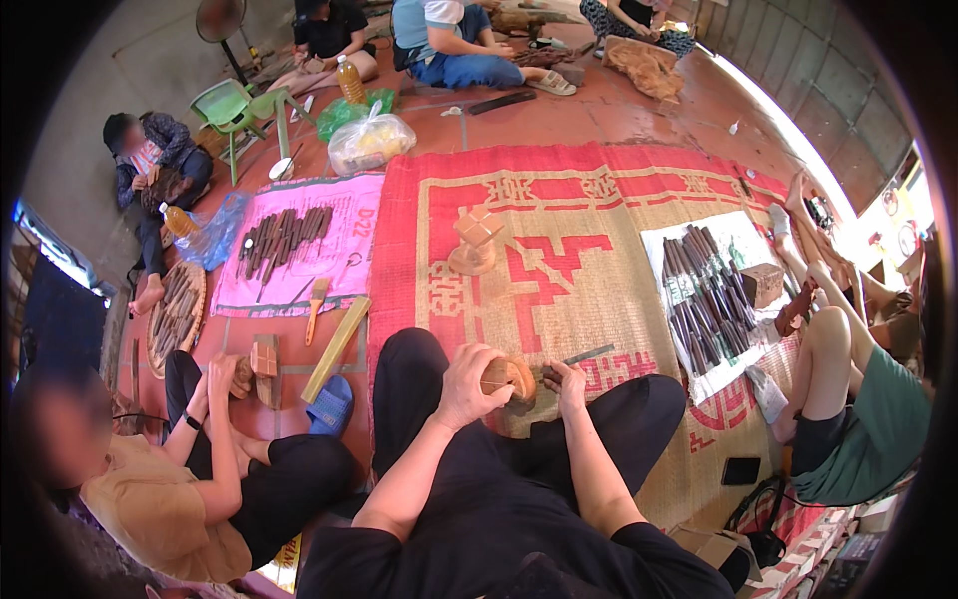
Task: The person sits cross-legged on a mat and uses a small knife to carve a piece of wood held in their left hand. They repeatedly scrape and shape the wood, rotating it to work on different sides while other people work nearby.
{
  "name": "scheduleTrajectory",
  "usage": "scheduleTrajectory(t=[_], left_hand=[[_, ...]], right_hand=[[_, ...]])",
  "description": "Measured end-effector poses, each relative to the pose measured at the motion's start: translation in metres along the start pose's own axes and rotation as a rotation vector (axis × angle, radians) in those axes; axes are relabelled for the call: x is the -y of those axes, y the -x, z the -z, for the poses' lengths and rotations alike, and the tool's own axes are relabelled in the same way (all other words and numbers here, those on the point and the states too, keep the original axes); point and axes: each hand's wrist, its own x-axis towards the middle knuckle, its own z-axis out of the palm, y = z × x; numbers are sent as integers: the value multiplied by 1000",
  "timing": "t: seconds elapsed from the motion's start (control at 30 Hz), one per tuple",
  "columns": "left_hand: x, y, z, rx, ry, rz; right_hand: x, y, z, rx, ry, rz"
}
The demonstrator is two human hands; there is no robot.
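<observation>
Low over my crossed legs, my left hand [471, 387] is wrapped round a rounded, light brown wooden piece [511, 377], fingers behind it and thumb at its near side. Just to the right, my right hand [569, 387] is closed in a pinch. A thin, dark, flat strip-like tool [591, 353] sticks out from beyond its fingers, pointing right; its exact kind is unclear. A small gap parts the right hand from the wood. Farther ahead on the red and tan woven mat [559, 200] stands a carved wooden piece [477, 240] with a blocky top and rounded base.
Dark chisel-like tools lie on a white sheet [657, 250] at right and a pink sheet [349, 240] at left. A brush [316, 304], wooden strip [336, 349] and blue slipper [330, 407] lie left. People sit close on both sides; a phone [740, 470] lies right.
</observation>
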Motion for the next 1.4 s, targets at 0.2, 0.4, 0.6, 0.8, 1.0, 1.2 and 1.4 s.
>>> scheduleTrajectory(t=[0.2,0.4,0.6,0.8,1.0,1.2,1.4], left_hand=[[6,-1,-2,9,-3,8],[1,0,1,7,3,-2],[7,-3,-1,25,1,16],[0,-2,0,49,2,-7],[4,0,-3,42,-2,-14],[0,-1,0,62,-6,-25],[2,0,2,17,12,-22]], right_hand=[[1,8,-28,126,50,7],[-2,1,-6,-16,56,-4],[0,6,-25,93,42,44],[2,9,-29,88,-18,20],[0,0,-14,13,13,20],[6,14,-29,108,24,-52],[-1,-2,-2,-2,6,-4]])
